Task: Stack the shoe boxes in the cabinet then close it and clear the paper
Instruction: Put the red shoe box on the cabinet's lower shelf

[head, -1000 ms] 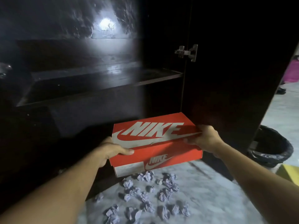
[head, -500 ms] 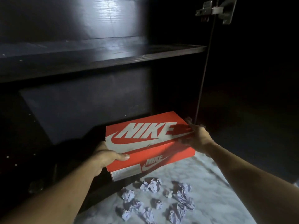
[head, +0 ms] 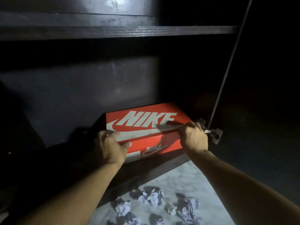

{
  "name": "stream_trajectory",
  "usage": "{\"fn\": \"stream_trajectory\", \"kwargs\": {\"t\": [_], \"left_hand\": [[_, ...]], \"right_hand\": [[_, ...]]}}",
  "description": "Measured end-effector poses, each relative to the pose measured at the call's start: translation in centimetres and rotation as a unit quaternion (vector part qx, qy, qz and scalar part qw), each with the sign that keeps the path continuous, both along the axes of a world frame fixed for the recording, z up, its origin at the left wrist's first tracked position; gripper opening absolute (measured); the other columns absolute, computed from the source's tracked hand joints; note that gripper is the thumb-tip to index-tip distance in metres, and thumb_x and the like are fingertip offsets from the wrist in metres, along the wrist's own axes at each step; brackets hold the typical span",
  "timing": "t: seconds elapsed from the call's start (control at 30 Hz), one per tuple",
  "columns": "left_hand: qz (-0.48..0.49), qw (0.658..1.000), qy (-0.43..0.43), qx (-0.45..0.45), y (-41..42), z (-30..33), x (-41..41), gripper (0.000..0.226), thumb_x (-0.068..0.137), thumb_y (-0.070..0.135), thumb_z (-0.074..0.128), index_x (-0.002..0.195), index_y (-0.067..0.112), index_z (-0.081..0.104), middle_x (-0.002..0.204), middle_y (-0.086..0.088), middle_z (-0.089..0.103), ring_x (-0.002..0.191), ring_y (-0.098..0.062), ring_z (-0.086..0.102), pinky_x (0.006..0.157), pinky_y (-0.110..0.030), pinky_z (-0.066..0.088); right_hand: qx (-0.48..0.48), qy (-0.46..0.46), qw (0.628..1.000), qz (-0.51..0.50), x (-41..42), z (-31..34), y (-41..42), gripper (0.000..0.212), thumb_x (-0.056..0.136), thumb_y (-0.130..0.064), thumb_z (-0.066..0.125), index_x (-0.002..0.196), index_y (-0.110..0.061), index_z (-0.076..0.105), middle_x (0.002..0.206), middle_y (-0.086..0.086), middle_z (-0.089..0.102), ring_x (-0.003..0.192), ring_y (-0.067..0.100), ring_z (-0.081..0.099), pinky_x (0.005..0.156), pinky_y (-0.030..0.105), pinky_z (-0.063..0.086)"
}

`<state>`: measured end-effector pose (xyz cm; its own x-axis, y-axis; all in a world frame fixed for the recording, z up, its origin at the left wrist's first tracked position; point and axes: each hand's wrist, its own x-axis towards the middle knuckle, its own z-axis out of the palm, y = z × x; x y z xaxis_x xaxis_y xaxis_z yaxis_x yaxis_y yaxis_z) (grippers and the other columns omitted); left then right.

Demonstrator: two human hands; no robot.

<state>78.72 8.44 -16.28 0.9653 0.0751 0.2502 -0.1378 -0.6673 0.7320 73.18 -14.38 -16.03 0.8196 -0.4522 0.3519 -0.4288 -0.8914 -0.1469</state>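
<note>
At the foot of a dark cabinet [head: 81, 95], a person's left hand [head: 112, 148] grasps the near-left corner of an orange shoe box [head: 146, 127], thumb over the lid, while the right hand [head: 194, 138] clasps the near-right edge, fingers curled over the rim. The box sits between the two hands, low in the bottom compartment beneath a shelf [head: 113, 32], its far end already inside; whether it rests fully on the cabinet floor cannot be told in the gloom. To seat it well, both hands should push evenly so the box slides straight back and lies flat, ready to bear another. Just right of the right hand, a door hinge [head: 215, 135] juts near the knuckles. Crumpled paper balls [head: 154, 197] lie scattered on the pale floor [head: 186, 176] nearer the camera, not yet cleared.
</note>
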Motion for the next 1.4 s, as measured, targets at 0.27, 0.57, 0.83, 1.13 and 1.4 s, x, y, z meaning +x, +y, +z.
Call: {"fn": "stream_trajectory", "kwargs": {"t": [0.27,0.57,0.83,1.13,1.4], "left_hand": [[-0.053,0.957,-0.132,0.253,0.0,-2.0,1.0,0.045,0.068,0.009,0.079,0.112,0.002,0.068,0.112,-0.014,0.067,0.099,-0.036,0.058,0.08,-0.042,0.055],[-0.12,0.932,-0.025,0.342,-0.7,-1.5,0.2,0.09,0.077,0.036,0.061,0.151,0.009,0.018,0.16,-0.008,0.017,0.148,-0.03,0.007,0.118,-0.047,0.016],[-0.219,0.928,0.075,0.292,-1.7,4.0,-3.0,0.074,0.077,0.027,0.075,0.141,0.021,0.039,0.149,-0.006,0.035,0.139,-0.027,0.032,0.114,-0.046,0.027],[-0.387,0.873,0.174,0.241,-5.1,14.2,-13.7,0.074,0.073,0.036,0.077,0.138,0.014,0.048,0.133,-0.007,0.056,0.122,-0.024,0.054,0.103,-0.038,0.044],[-0.546,0.761,0.126,0.326,-9.8,18.9,-33.2,0.078,0.069,0.053,0.078,0.134,0.016,0.054,0.129,-0.001,0.06,0.113,-0.021,0.059,0.098,-0.035,0.048]], "right_hand": [[0.083,0.036,0.992,0.084,2.4,-1.1,-0.4,0.059,0.093,-0.007,0.043,0.151,-0.007,0.031,0.156,0.011,0.033,0.144,0.026,0.03,0.112,0.034,0.032],[0.127,0.213,0.966,0.072,3.4,1.2,-2.0,0.09,0.092,-0.01,0.053,0.156,-0.025,-0.008,0.163,-0.007,-0.016,0.14,0.032,0.038,0.105,0.036,0.04],[0.155,0.224,0.956,0.105,-3.2,6.1,-0.8,0.075,0.09,-0.033,0.057,0.154,-0.023,0.021,0.15,0.011,0.041,0.134,0.03,0.043,0.103,0.037,0.041],[0.179,0.207,0.96,0.067,-21.7,16.1,-0.8,0.05,0.087,-0.037,0.064,0.134,-0.023,0.057,0.125,0.005,0.065,0.115,0.026,0.06,0.098,0.04,0.049],[0.158,0.203,0.965,-0.055,-45.0,22.7,-0.4,0.017,0.084,-0.033,0.069,0.094,-0.019,0.069,0.101,0.008,0.068,0.095,0.034,0.061,0.086,0.034,0.051]]}}
